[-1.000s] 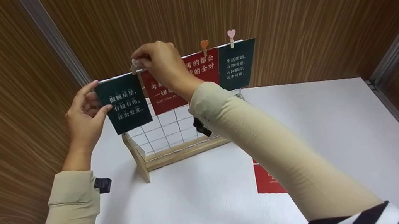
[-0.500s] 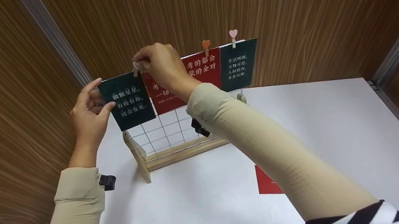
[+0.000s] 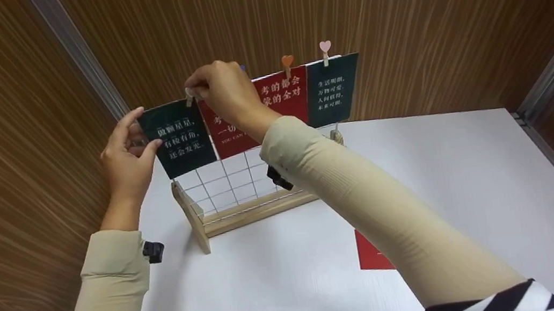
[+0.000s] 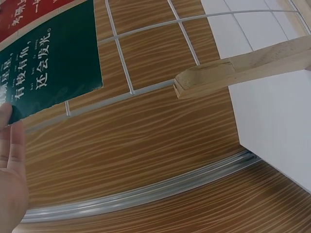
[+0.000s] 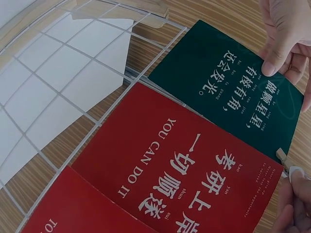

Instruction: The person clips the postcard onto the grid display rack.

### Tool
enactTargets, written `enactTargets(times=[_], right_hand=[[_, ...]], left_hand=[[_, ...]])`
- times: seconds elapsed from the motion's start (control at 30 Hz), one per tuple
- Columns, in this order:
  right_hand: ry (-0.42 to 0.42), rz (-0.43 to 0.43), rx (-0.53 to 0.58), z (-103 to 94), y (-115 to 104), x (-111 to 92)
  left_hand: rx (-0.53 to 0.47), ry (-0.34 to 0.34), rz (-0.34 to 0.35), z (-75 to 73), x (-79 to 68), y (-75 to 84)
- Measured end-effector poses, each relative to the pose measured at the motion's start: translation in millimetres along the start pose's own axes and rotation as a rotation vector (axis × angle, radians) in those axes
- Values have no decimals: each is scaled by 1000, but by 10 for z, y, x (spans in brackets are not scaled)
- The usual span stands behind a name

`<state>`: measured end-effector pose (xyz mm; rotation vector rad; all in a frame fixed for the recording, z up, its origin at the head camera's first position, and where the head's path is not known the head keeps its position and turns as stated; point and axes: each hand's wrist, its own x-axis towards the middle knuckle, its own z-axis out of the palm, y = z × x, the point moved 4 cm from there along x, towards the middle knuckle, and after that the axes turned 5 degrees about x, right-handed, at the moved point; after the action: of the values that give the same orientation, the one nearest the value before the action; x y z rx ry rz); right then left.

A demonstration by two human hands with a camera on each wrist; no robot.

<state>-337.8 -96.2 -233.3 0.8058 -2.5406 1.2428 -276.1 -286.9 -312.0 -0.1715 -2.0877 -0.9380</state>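
A dark green card (image 3: pixel 183 147) with white lettering hangs at the left end of a wire grid rack on a wooden stand (image 3: pixel 263 209). My left hand (image 3: pixel 127 163) pinches its left edge, thumb on the front face. At the card's top right corner, my right hand (image 3: pixel 233 91) pinches a small wooden clothespin (image 5: pixel 282 155) by its pale head. In the right wrist view the clothespin's tip lies over the corner, beside a red card (image 5: pixel 189 160). That red card hangs directly right of the green one and is partly behind my right hand in the head view.
Further right hang another red card (image 3: pixel 281 90) under an orange heart clothespin (image 3: pixel 287 62) and a second green card (image 3: pixel 330 93) under a pink heart clothespin (image 3: pixel 325 47). A red card (image 3: pixel 372 253) lies on the white table (image 3: pixel 254 300), partly under my right sleeve. Wood-grain panels stand behind.
My left hand and the green card have shifted slightly right and up, the card's lower edge rising. My right hand keeps its pinch on the clothespin, nearly still.
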Motion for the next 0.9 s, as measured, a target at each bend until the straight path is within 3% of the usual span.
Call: enactTargets(times=[0.4, 0.9], right_hand=[[12, -44, -119, 6, 2, -4], [-9, -62, -117, 42, 34, -45]], left_hand=[[54, 57, -21, 23, 5, 1], [8, 69, 0, 18, 8, 21]])
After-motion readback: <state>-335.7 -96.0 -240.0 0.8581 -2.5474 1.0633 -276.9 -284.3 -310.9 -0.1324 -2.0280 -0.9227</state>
